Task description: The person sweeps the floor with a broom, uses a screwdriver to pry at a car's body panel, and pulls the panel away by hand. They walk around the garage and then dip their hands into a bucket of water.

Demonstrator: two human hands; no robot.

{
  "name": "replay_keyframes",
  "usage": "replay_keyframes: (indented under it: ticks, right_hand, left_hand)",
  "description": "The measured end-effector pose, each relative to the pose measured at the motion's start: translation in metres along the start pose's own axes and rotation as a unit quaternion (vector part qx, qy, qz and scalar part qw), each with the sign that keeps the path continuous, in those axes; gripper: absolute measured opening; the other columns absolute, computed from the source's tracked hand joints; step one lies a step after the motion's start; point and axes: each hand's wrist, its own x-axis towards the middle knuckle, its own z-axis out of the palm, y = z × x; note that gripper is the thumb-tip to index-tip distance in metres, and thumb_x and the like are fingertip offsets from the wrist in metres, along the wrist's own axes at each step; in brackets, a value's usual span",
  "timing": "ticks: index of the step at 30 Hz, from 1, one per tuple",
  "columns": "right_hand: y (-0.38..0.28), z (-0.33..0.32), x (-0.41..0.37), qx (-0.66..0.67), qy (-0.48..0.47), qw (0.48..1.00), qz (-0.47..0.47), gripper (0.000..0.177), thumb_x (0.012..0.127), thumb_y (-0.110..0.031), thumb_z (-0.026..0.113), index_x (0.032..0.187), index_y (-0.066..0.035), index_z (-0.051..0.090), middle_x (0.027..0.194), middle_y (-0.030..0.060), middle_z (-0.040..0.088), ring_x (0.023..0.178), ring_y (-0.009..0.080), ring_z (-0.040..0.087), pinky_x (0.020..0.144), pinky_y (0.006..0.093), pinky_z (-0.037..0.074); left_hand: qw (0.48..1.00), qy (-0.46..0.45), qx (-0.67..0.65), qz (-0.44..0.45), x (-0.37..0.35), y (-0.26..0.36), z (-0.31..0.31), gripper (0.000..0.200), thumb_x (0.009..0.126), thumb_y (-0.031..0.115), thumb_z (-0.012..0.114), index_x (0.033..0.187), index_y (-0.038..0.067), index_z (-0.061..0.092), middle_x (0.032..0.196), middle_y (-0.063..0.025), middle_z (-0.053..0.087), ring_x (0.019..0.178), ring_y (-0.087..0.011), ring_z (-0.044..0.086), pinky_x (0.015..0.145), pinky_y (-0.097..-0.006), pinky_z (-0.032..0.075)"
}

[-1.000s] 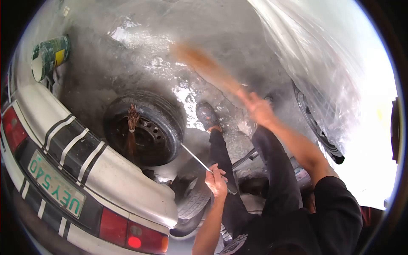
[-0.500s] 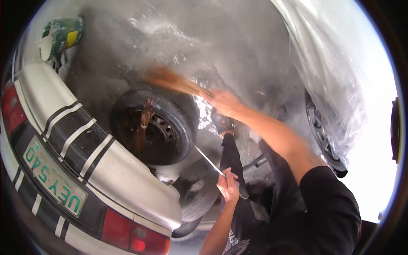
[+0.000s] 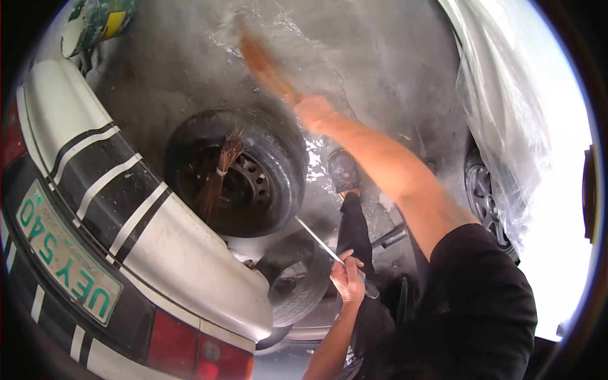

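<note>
My right hand (image 3: 313, 114), arm stretched forward, is closed around the handle of an orange-brown broom (image 3: 263, 63). The broom's far end is smeared by motion near the wet, dusty floor (image 3: 380, 57). Lower down, my left hand (image 3: 348, 278) grips a thin pale rod (image 3: 316, 238) with a bluish-grey end below the fist; its exact kind I cannot make out. The rod's tip ends beside a black tyre on a dark steel wheel (image 3: 288, 171) lying on its side. Across that wheel leans a tied bundle of brown twigs (image 3: 229, 155).
A white car with black stripes (image 3: 183, 247) borders the left. A green tin (image 3: 95, 28) stands at the upper left. Another tyre (image 3: 304, 297) lies beneath the bumper. Clear plastic sheeting (image 3: 500, 101) hangs at right above a wheel (image 3: 484, 196). My shoe (image 3: 344, 170) is on the floor.
My right hand and the broom have swung upward and leftward in the view. My left hand still holds the rod, slightly further right and lower. The view itself has shifted.
</note>
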Motion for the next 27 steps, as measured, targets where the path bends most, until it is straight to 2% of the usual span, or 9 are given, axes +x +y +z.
replay_keyframes:
  ticks: [4,8,12,13,15,19,21,23,27]
  right_hand:
    - [-0.030,-0.049,-0.041,-0.001,-0.011,1.000,-0.008,0.073,0.090,-0.004,0.060,0.157,-0.021,0.036,0.137,0.0209,0.058,0.102,0.0343,0.071,0.084,0.0424,0.061]
    - [0.042,-0.070,-0.082,-0.101,0.048,0.993,-0.032,0.095,0.083,0.000,0.065,0.160,-0.040,0.027,0.134,0.0220,0.056,0.100,0.0386,0.070,0.085,0.0434,0.061]
    - [0.080,-0.086,-0.052,-0.064,0.135,0.975,0.167,0.083,0.086,-0.006,0.065,0.160,-0.018,0.028,0.134,0.0231,0.061,0.107,0.0379,0.069,0.086,0.0440,0.059]
    - [0.083,-0.061,-0.019,-0.057,0.133,0.976,0.163,0.083,0.086,-0.006,0.065,0.160,-0.018,0.028,0.134,0.0231,0.061,0.107,0.0379,0.069,0.086,0.0440,0.059]
    - [0.085,0.010,0.040,-0.027,0.121,0.991,0.052,0.052,0.093,-0.007,0.056,0.144,-0.010,0.049,0.097,0.0216,0.068,0.093,0.0361,0.072,0.077,0.0463,0.059]
    - [-0.022,0.027,-0.014,0.040,0.035,0.999,0.007,0.043,0.096,-0.011,0.059,0.138,-0.014,0.054,0.094,0.0196,0.066,0.085,0.0394,0.069,0.073,0.0466,0.059]
    - [-0.021,-0.002,-0.071,0.025,0.015,0.999,-0.031,0.053,0.094,-0.014,0.063,0.145,-0.019,0.049,0.106,0.0201,0.065,0.087,0.0387,0.070,0.073,0.0468,0.059]
    - [0.011,-0.023,-0.133,0.035,-0.072,0.995,-0.051,0.098,0.078,-0.001,0.071,0.161,-0.030,0.027,0.124,0.0197,0.058,0.098,0.0364,0.069,0.079,0.0457,0.060]
    - [0.118,-0.008,-0.271,0.014,0.068,0.991,0.112,0.100,0.077,0.003,0.070,0.160,-0.034,0.029,0.123,0.0166,0.058,0.099,0.0347,0.068,0.084,0.0419,0.058]
  left_hand:
    - [1.000,-0.015,0.013,0.004,0.002,-0.002,-0.002,0.022,0.104,0.013,0.052,0.114,-0.002,0.064,0.075,-0.0074,0.066,0.055,-0.0095,0.057,0.048,-0.0249,0.046]
    - [1.000,-0.016,-0.008,0.002,0.007,0.005,-0.006,0.021,0.104,0.012,0.052,0.114,-0.003,0.064,0.076,-0.0088,0.065,0.057,-0.0111,0.058,0.047,-0.0255,0.047]
    - [0.999,-0.003,-0.044,-0.008,0.006,0.004,-0.012,0.021,0.104,0.012,0.052,0.114,-0.003,0.063,0.076,-0.0090,0.065,0.056,-0.0102,0.057,0.047,-0.0248,0.045]
    - [0.998,-0.010,-0.055,-0.016,0.006,0.005,-0.013,0.021,0.104,0.012,0.052,0.114,-0.003,0.063,0.076,-0.0091,0.065,0.056,-0.0100,0.057,0.047,-0.0246,0.045]
    - [1.000,-0.017,-0.025,-0.007,0.007,0.006,-0.018,0.022,0.104,0.013,0.052,0.114,-0.003,0.063,0.076,-0.0090,0.065,0.055,-0.0098,0.056,0.047,-0.0241,0.044]
    - [1.000,-0.013,-0.023,-0.012,0.009,0.006,-0.013,0.022,0.104,0.012,0.051,0.115,-0.004,0.062,0.077,-0.0095,0.064,0.051,-0.0110,0.054,0.046,-0.0250,0.044]
    - [1.000,-0.016,-0.013,-0.017,0.008,0.009,-0.011,0.022,0.103,0.011,0.051,0.115,-0.004,0.061,0.077,-0.0094,0.064,0.051,-0.0113,0.053,0.046,-0.0252,0.044]
    - [1.000,-0.019,0.007,-0.007,0.008,0.002,-0.011,0.022,0.102,0.011,0.050,0.115,-0.003,0.060,0.076,-0.0103,0.064,0.050,-0.0128,0.053,0.047,-0.0258,0.044]
    - [1.000,-0.013,0.017,-0.010,0.001,0.004,-0.007,0.022,0.100,0.010,0.050,0.114,-0.004,0.060,0.074,-0.0101,0.063,0.051,-0.0130,0.053,0.046,-0.0263,0.044]
